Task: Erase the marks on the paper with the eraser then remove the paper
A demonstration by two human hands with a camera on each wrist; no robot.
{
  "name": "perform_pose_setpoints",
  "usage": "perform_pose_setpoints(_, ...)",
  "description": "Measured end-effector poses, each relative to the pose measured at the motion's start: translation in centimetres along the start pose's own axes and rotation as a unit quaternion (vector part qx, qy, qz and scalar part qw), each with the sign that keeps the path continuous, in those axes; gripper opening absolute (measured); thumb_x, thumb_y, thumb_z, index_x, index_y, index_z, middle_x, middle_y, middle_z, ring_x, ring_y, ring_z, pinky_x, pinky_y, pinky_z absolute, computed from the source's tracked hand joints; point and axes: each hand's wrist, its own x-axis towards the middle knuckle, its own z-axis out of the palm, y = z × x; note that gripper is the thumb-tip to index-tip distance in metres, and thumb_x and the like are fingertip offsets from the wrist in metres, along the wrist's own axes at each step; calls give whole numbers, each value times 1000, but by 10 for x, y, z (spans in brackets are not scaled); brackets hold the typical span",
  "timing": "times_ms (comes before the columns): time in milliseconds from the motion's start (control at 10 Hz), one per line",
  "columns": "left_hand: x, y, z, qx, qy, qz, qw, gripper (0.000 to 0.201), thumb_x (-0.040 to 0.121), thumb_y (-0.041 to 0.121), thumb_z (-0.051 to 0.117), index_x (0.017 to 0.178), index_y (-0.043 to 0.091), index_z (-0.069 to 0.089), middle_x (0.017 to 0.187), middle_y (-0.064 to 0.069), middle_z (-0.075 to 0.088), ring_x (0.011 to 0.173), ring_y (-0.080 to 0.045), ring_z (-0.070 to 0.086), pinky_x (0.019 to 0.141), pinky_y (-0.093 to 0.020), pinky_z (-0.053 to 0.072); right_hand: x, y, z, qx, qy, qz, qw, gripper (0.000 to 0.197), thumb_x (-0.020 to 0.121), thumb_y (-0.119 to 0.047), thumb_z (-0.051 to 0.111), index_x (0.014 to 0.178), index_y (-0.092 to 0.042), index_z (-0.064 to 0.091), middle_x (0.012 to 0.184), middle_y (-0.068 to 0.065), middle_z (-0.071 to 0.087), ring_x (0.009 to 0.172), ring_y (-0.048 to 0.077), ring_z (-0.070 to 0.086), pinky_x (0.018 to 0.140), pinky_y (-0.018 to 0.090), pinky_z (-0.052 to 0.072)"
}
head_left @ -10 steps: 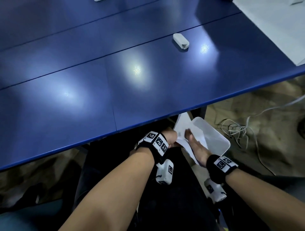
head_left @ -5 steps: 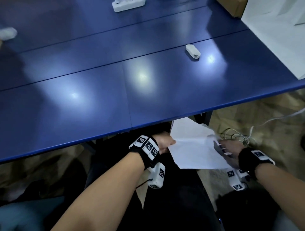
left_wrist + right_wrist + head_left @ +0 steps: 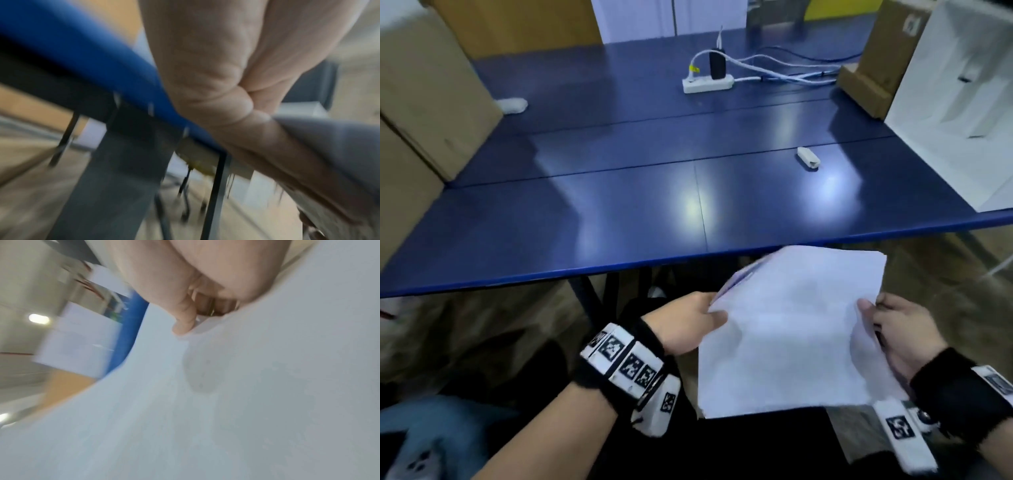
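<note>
A white sheet of paper (image 3: pixel 791 329) hangs in the air below and in front of the blue table's near edge (image 3: pixel 688 257). My left hand (image 3: pixel 698 318) pinches its left edge, and my right hand (image 3: pixel 887 325) holds its right edge with the thumb on top. The left wrist view shows curled fingers (image 3: pixel 236 105) gripping the paper (image 3: pixel 339 154). In the right wrist view the paper (image 3: pixel 246 402) fills most of the picture under the thumb (image 3: pixel 185 321). A white eraser (image 3: pixel 808 158) lies on the table at the right, far from both hands. No marks show on the paper.
Cardboard boxes (image 3: pixel 421 102) stand on the table's left side. A white power strip (image 3: pixel 707 84) with cables lies at the back. A white box (image 3: pixel 955 102) and a brown box (image 3: pixel 876 61) stand at the right. Table legs (image 3: pixel 213 194) are below the top.
The paper has come up out of the white bin under the table and been spread between both hands, now nearer the table edge. The head view has tilted upward.
</note>
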Motion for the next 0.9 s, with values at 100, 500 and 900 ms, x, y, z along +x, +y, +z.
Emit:
perform_pose_setpoints(100, -40, 17, -34, -115, 15, 55, 992, 21, 89, 24, 56, 103, 17, 70, 109, -11, 72, 100, -27, 67, 94, -42, 52, -38, -49, 23, 1, -15, -104, 994, 20, 94, -4, 62, 74, -2, 59, 61, 0, 67, 52, 8, 59, 53, 16, 49)
perform_pose_setpoints(500, 60, 64, -231, 90, 427, -76, 897, 12, 80, 12, 56, 73, 9, 66, 77, -9, 65, 78, -30, 65, 68, -30, 48, 108, -217, 204, -167, -52, -197, 965, 41, 91, -10, 70, 58, -16, 46, 62, 3, 55, 51, 13, 50, 38, 13, 32)
perform_pose_setpoints(900, 123, 33, -279, 179, 358, -213, 891, 40, 88, 45, 56, 104, 8, 60, 96, -6, 63, 82, -26, 57, 72, -28, 45, 184, -216, 264, -335, -66, -96, 935, 34, 89, -24, 69, 105, 6, 67, 112, 20, 71, 98, 31, 68, 73, 28, 44)
